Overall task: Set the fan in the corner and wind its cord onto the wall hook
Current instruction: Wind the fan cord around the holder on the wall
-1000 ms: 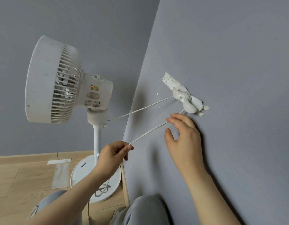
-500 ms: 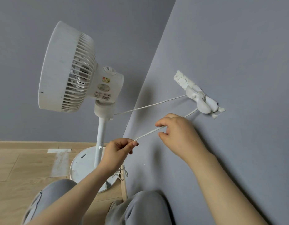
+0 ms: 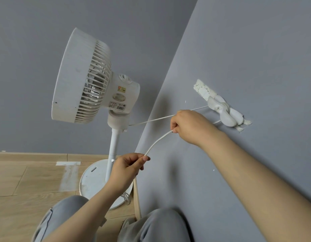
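Head view: my right grip [image 3: 189,126] has slid back from the hook [image 3: 224,112], right of centre, and now pinches the cord [image 3: 157,140] mid-frame. The left grip [image 3: 128,168] pinches it lower. Fan [image 3: 84,75] stands cornered, left of centre. Slack looks ready for another turn.

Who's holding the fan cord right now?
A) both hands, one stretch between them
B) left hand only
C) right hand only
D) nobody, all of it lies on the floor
A: the left hand pinches the cord low down, and the right hand grips it nearer the wall hook.
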The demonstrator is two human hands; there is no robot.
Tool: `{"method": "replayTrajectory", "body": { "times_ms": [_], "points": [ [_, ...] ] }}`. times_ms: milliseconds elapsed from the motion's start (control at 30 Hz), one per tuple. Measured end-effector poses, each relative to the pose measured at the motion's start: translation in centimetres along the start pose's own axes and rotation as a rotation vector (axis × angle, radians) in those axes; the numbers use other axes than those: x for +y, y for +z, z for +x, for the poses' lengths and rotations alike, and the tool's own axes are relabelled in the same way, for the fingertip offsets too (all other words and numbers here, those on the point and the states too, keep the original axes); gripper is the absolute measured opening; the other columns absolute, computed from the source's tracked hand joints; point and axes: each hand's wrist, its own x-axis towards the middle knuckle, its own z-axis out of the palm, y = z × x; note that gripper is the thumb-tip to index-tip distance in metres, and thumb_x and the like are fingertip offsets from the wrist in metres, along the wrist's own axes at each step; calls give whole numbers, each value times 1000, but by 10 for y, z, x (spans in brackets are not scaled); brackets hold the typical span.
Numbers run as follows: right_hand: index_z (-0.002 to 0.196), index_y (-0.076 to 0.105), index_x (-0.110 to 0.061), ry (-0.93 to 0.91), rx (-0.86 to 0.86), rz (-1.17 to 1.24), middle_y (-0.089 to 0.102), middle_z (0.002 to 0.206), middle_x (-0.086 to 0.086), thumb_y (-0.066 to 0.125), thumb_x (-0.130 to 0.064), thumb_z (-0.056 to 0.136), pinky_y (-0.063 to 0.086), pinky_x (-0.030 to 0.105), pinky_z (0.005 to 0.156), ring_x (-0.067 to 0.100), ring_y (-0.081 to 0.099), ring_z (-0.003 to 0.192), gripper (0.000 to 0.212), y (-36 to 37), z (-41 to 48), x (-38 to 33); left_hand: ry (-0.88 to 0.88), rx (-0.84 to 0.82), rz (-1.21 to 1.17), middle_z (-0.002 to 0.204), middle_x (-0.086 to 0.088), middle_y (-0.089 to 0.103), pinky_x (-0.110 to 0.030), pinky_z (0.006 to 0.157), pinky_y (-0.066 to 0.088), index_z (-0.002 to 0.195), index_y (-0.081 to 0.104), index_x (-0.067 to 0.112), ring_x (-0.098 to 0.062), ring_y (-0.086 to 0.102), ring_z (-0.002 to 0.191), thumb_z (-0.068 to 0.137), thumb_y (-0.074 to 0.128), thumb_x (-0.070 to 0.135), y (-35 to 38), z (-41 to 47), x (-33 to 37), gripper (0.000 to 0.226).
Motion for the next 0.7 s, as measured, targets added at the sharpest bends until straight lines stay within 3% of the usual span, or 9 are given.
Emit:
{"method": "replayTrajectory", "body": {
  "times_ms": [233, 500, 700],
  "points": [
    [92, 69, -12, 30, -13, 95, 59, 80, 4, 57, -12, 89, 43, 27, 63, 23, 56, 68, 13, -15, 13, 5, 2, -32, 8, 50, 8, 53, -16, 47, 33, 80, 77, 18, -7, 37, 44, 87, 66, 24, -1, 30, 3, 14],
    [85, 70, -15, 89, 48, 113, 68, 84, 2, 56, -13, 88, 55, 34, 68, 21, 66, 64, 14, -16, 26, 10, 72, -124, 57, 50, 10, 55, -14, 48, 38, 83, 77, 16, -3, 41, 43, 88, 65, 22, -8, 78, 3, 14],
    [85, 71, -16, 78, 126, 61, 68, 81, 0, 56, -14, 88, 53, 31, 67, 14, 62, 59, 15, -16, 25, 9, 152, -125, 12, 57, 4, 62, -17, 54, 47, 84, 76, 12, -6, 53, 52, 88, 64, 20, -8, 72, -3, 15]
  ]
}}
